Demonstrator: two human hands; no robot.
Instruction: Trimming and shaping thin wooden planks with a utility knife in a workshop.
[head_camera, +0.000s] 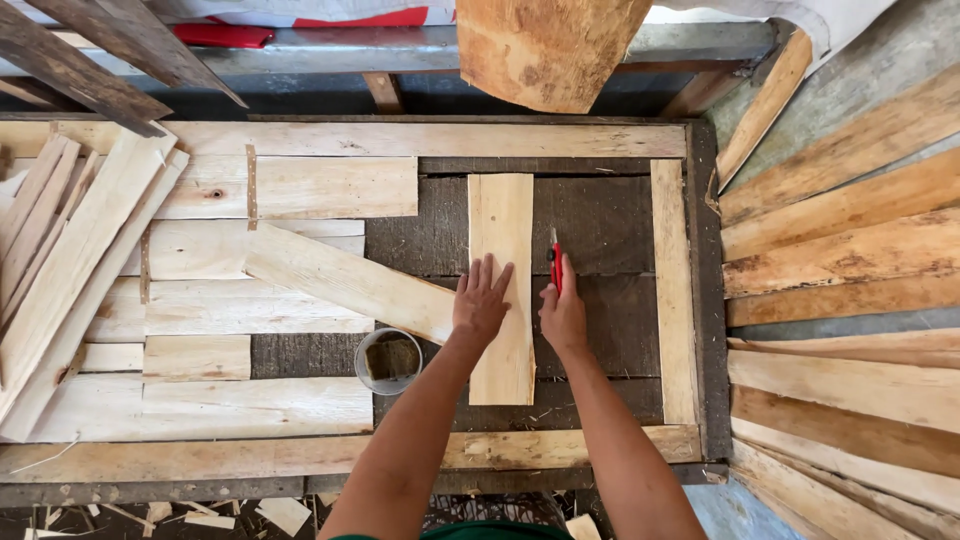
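Left hand (481, 300) lies flat, released, on plank (502, 250); right hand (563, 312) grasps half-hidden red cutter (555, 262).

Location: rough woodworking workshop.
A dark, weathered plank table (600, 225) carries pale sawn wooden boards (300, 185) laid flat and edged by light wooden strips (672, 290). Further bare timber planks (840, 260) are stacked at the right, wood offcuts and splinters (285, 513) lie on the floor below, and a small round tin can (388, 360) stands among the boards.

No packages, labels, signs, screens.
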